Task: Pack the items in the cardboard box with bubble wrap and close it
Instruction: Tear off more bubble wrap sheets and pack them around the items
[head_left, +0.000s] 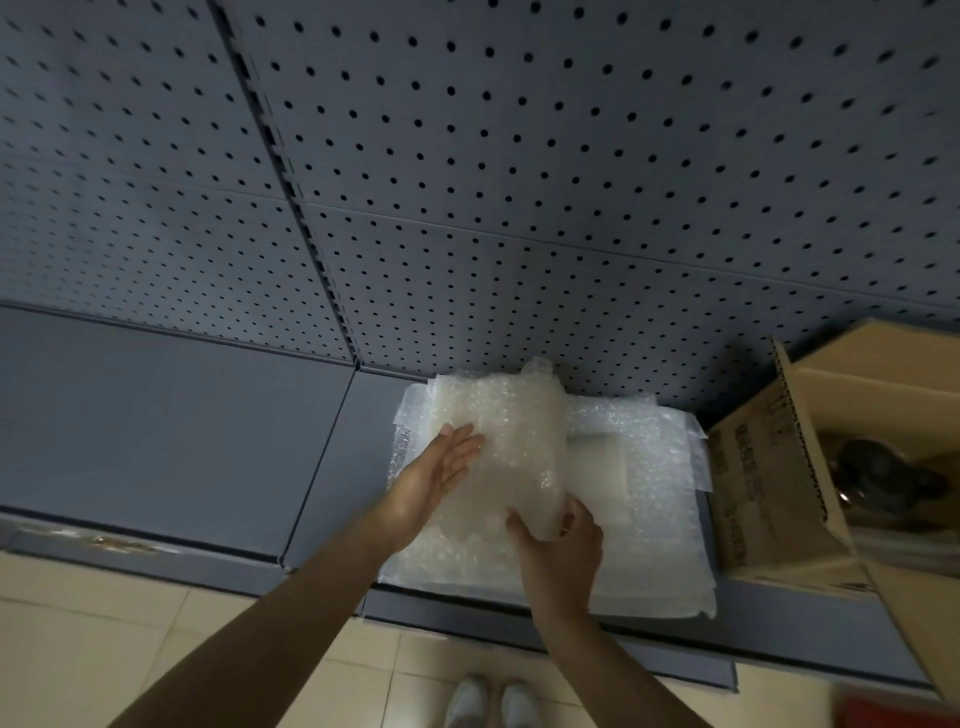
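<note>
Head view: left hand (436, 480) flat against bubble-wrapped bundle (511, 447), right hand (563, 545) clamped on its near corner. Bundle sits on bubble wrap stack (639, 514) on grey shelf (171, 415). Open cardboard box (769, 467) just right, dark item (878, 467) inside.

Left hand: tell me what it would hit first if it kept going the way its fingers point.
The left hand points up and right, fingers flat against the bubble wrap bundle that both hands hold. It meets that bundle at once; behind it stands the pegboard wall, though depth is unclear.
</note>
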